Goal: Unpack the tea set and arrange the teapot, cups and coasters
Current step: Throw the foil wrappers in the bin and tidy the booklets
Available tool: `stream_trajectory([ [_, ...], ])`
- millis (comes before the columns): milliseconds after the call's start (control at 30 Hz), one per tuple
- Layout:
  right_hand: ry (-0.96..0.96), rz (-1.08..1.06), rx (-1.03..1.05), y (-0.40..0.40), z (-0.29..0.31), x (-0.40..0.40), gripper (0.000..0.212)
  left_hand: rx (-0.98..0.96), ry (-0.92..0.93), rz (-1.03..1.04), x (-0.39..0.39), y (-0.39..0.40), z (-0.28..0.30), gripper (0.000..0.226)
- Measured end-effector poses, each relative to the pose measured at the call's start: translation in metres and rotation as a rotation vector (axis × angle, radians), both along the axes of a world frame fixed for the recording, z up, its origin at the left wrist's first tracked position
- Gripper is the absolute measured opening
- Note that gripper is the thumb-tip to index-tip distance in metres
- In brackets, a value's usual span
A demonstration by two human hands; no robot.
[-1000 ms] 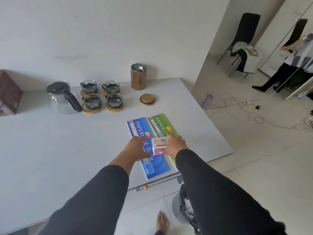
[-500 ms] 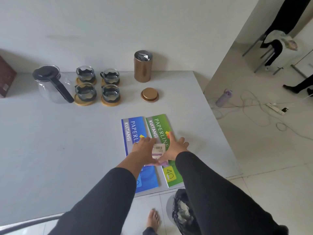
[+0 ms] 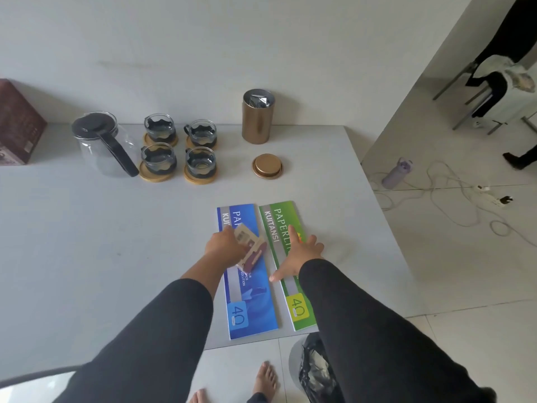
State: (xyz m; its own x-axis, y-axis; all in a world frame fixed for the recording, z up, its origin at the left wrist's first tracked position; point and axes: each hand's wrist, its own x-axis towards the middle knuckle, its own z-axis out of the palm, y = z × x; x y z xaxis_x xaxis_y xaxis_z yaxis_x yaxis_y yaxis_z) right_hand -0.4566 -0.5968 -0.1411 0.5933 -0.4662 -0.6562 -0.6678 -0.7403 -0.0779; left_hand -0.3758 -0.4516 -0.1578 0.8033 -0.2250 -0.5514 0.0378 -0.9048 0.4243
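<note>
Teapot stood at the worktop's far left, just beside four cups, each on its coaster. I noted my left hand clamped on a small card packet over the blue booklet. My right hand lay spread flat, empty, on the green booklet.

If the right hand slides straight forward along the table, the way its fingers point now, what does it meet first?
The right hand lies flat on the green booklet, fingers pointing away and slightly right. Past the booklet's far end the table looks bare up to its back edge; the copper lid seems to lie left of that line, though depth is unclear.
</note>
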Motion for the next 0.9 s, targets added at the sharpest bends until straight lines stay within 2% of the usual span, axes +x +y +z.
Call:
stream_trajectory([
  [100, -0.069, -0.045, -0.061, 0.012, -0.006, -0.003, 0.126, -0.084, 0.039, 0.292, 0.005, 0.018, -0.008, 0.037],
  [200, -0.122, -0.139, -0.076, 0.021, -0.007, -0.006, 0.122, -0.163, 0.06, 0.457, 0.001, 0.027, -0.014, 0.034],
  [333, -0.149, -0.209, -0.119, 0.036, -0.005, -0.009, 0.119, -0.209, 0.088, 0.469, -0.002, 0.03, -0.012, 0.035],
  [633, -0.205, -0.278, -0.07, 0.05, 0.003, -0.021, 0.077, -0.306, 0.221, 0.523, -0.015, 0.041, -0.008, 0.036],
  [733, -0.275, -0.332, -0.03, 0.05, 0.011, -0.021, 0.076, -0.35, 0.25, 0.563, -0.018, 0.047, -0.009, 0.035],
  [900, -0.37, -0.396, 0.004, 0.047, 0.033, -0.013, 0.071, -0.538, 0.344, 0.749, -0.022, 0.059, -0.01, 0.023],
])
